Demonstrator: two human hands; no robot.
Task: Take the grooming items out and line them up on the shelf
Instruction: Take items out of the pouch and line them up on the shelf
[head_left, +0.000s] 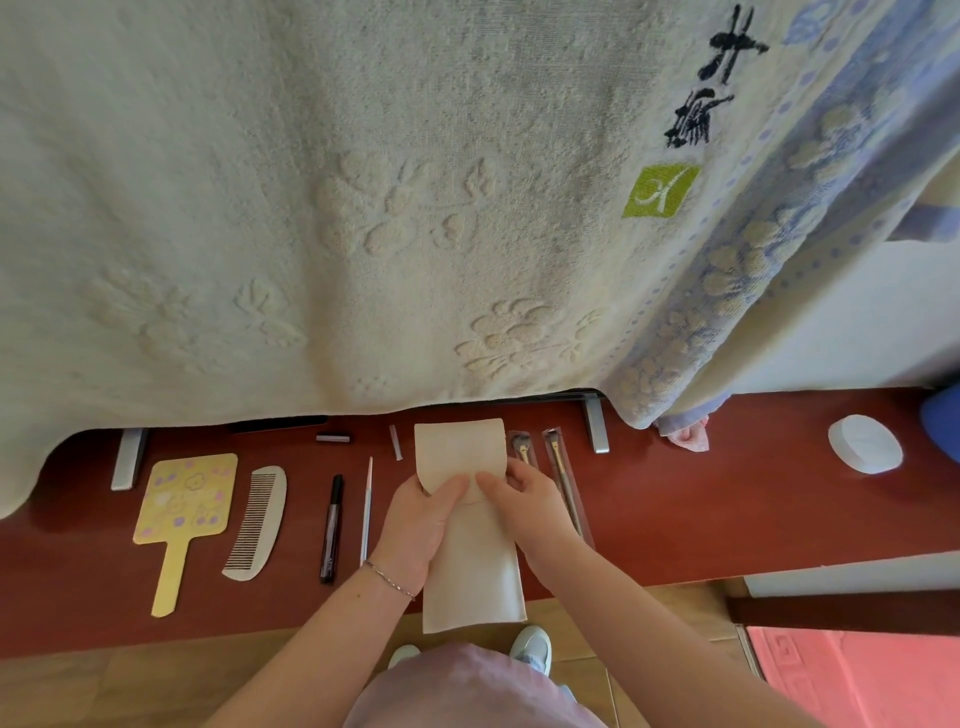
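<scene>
A beige fabric pouch (470, 571) lies lengthwise on the red-brown shelf (727, 499), its flap folded back toward the wall. My left hand (423, 525) and my right hand (524, 501) both pinch the pouch at its opening. Left of it lie in a row a yellow hand mirror (182, 512), a pale comb (257, 522), a black pen-like stick (331, 527) and a thin silver tool (367, 509). Two brushes in clear sleeves (563, 478) lie just right of my right hand. A small cap (333, 438) and a clear tube (396, 441) sit near the wall.
A large cream towel (363, 208) with a blue patterned border hangs over the shelf's back and hides part of it. Metal brackets (596, 423) stand at the wall. A white round pad (865, 443) and a pink cloth (685, 434) lie to the right. My shoes show on the wooden floor below.
</scene>
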